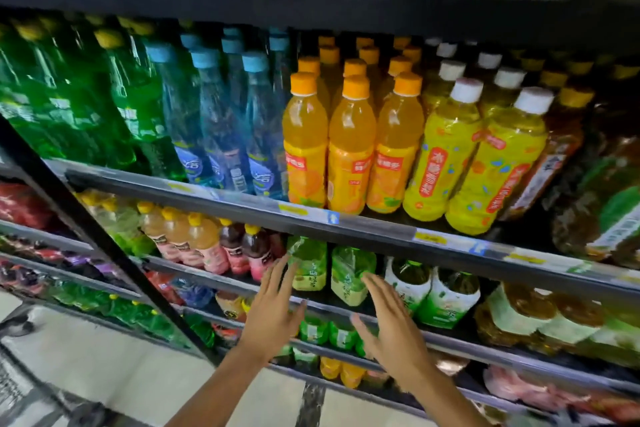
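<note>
- Green bottles (309,265): two side by side at the front of the shelf (329,308), below the orange juice bottles (351,149).
- Left hand (273,308), right hand (391,322): fingers straight, spread wide, holding nothing.
- Contact: cannot tell.
- Likely reason: I flank the pair to grip both.

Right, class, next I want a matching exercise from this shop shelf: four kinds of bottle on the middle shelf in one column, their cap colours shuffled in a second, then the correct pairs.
Column 1
1. orange juice bottles
2. clear blue bottles
3. yellow-labelled bottles
4. dark green bottles

Column 2
A. white caps
B. yellow caps
C. orange caps
D. light blue caps

Pairs: 1-C, 2-D, 3-A, 4-B
</note>
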Demonstrator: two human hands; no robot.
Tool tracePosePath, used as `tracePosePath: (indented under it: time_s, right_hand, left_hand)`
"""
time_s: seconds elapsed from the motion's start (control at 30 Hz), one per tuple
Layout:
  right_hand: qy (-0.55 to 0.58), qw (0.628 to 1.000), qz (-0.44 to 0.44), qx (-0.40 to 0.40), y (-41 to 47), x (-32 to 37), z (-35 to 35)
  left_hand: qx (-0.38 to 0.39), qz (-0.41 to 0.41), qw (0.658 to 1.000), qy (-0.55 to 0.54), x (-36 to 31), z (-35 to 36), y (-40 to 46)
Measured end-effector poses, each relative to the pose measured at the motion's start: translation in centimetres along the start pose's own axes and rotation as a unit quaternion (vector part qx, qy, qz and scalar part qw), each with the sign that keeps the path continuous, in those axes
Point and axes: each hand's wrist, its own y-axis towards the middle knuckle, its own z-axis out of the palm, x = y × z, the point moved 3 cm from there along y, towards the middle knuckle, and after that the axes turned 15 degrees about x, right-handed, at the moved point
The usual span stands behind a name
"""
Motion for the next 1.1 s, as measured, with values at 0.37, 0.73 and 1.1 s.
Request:
tracePosePath:
  time_s: [0.37, 0.73, 1.1]
  right_hand:
    - [0.052, 0.978, 0.143, -0.143, 5.7, 2.9, 2.4]
    - [-0.066, 0.951, 0.191, -0.233, 8.4, 2.0, 2.7]
    - [-0.027, 0.980, 0.124, -0.151, 7.2, 0.8, 1.9]
  left_hand:
    - [0.023, 0.054, 0.993, -0.106, 3.8, -1.7, 7.3]
    - [0.041, 0.093, 0.986, -0.136, 5.2, -1.9, 8.9]
    - [0.062, 0.164, 0.982, -0.075, 7.1, -3.2, 8.7]
